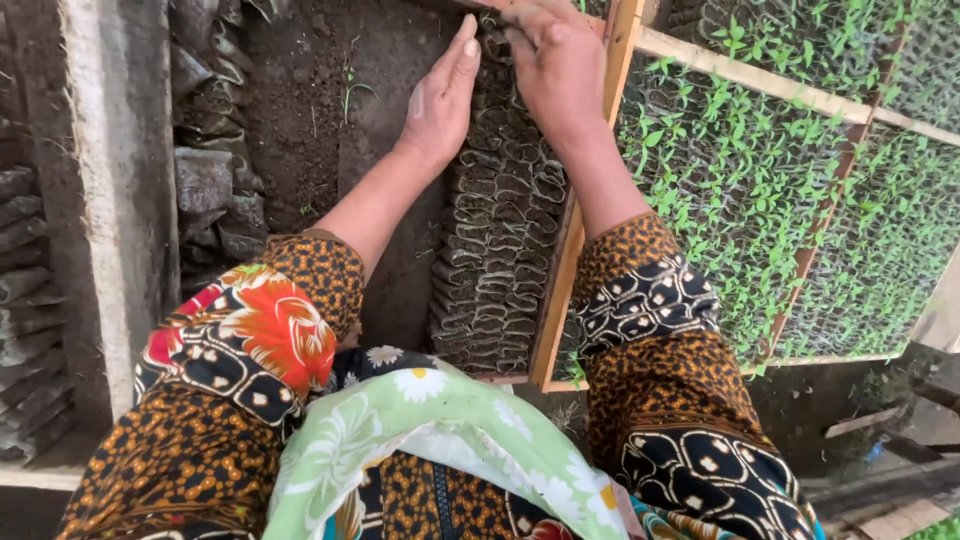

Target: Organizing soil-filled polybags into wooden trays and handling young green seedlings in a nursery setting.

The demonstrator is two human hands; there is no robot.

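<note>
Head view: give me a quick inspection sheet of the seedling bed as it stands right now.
Surface: bare dark soil left of the hands, with a few thin sprouts.
Job's things: rows of small dark soil-filled nursery bags packed against a wooden frame slat.
Clutter: more filled bags stacked at left, beyond a pale concrete strip.
Grippers: left hand flat, pressing the left edge of the bag rows; right hand palm down on the far bags; neither grips anything visibly.
Cables: nothing seen.
Surroundings: green seedlings in framed beds at right; patterned sleeves and a floral cloth fill the foreground.
</note>
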